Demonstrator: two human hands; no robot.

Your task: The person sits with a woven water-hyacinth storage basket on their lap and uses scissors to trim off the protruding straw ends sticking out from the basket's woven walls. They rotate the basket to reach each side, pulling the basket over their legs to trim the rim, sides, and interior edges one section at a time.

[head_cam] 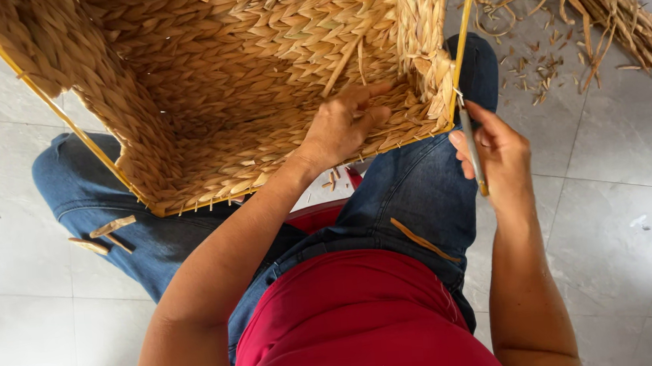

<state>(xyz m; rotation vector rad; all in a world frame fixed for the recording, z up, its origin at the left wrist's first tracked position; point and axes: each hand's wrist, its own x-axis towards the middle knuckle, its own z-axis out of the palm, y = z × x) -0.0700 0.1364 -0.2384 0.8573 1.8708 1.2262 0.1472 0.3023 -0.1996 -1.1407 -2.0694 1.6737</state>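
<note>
Resting inside the woven basket (242, 82), the left hand (341, 124) presses flat, holding nothing. The right hand (501, 151) grips a thin tool (473, 150) closed-fisted; the basket's frayed corner lies just above-left of that grip, tool axis near upright.

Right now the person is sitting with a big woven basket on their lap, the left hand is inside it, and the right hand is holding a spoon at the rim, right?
Almost. In the head view the right hand holds a thin metal tool, not a spoon, at the rim of the woven basket. The rest is right: the left hand is inside the basket, which rests on the lap.
</note>
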